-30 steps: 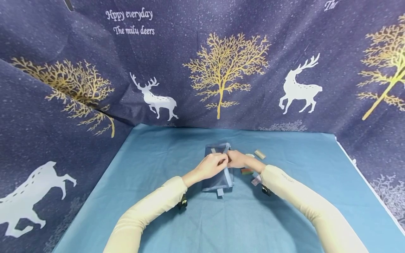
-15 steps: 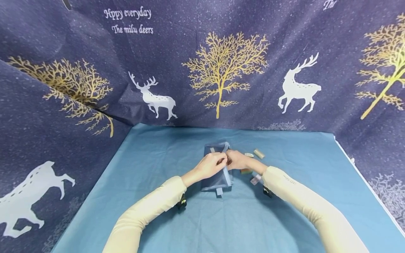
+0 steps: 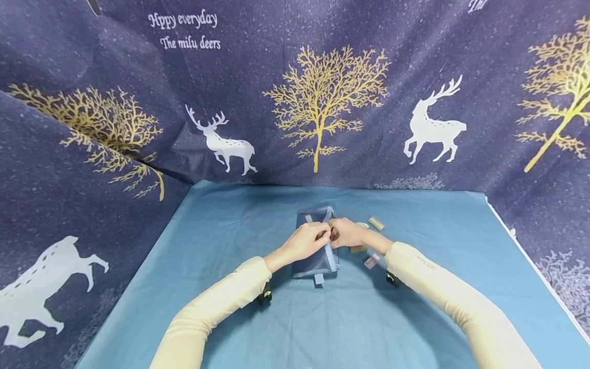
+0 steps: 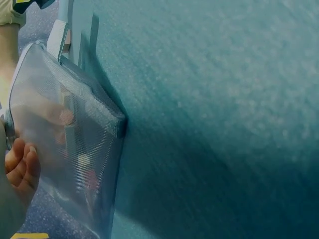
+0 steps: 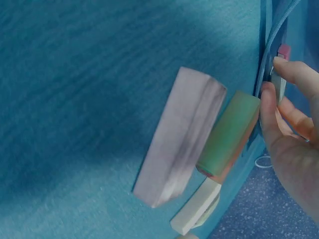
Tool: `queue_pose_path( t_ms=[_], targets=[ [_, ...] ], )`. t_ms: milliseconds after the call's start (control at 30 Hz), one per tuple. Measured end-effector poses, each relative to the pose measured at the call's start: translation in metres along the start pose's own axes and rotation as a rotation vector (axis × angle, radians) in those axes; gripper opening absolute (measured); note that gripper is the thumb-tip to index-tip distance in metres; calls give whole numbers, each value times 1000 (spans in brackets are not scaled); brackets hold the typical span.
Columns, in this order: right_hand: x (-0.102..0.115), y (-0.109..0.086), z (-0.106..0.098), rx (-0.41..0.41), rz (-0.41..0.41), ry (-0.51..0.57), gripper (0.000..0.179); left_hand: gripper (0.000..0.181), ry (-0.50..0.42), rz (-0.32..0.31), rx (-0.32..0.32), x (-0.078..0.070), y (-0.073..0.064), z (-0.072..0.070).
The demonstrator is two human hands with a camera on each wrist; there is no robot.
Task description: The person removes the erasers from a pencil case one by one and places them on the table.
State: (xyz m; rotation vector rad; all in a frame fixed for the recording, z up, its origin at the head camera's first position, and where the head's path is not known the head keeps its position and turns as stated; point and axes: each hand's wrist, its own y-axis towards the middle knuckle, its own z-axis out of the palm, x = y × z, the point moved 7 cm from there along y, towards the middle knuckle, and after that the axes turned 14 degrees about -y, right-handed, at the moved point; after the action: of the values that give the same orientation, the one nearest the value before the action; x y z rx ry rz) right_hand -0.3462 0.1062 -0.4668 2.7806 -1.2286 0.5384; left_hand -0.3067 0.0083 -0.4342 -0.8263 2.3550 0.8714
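Observation:
A bluish see-through mesh zip pouch [image 3: 313,267] lies on the blue cloth, a fabric tab at its near end. My left hand [image 3: 308,241] pinches the pouch by its zipped edge, fingers curled. Past that edge, my right hand [image 3: 346,232] has its fingertips inside the pouch; they show through the mesh in the left wrist view. Between right thumb and fingers is a slim pale block with a pink end [image 5: 280,87]. Other small coloured pieces show through the mesh [image 4: 75,174], blurred.
Right of the pouch lie a pale pinkish block [image 5: 174,142], a green and orange block [image 5: 232,132] and a white block [image 5: 195,205]. Farther back is a beige block [image 3: 376,223]. A dark blue deer-and-tree curtain [image 3: 276,128] hangs behind the table.
My right hand and forearm have shifted slightly toward me and right, covering more of the green and orange block. The left hand keeps its grip on the pouch.

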Motion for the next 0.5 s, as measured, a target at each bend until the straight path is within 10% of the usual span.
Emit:
queue_pose_path(
  t_ms=[500],
  targets=[
    [-3,-5,-2,97,-14,45,28,21,-13,-14,14,1,-1,1]
  ],
)
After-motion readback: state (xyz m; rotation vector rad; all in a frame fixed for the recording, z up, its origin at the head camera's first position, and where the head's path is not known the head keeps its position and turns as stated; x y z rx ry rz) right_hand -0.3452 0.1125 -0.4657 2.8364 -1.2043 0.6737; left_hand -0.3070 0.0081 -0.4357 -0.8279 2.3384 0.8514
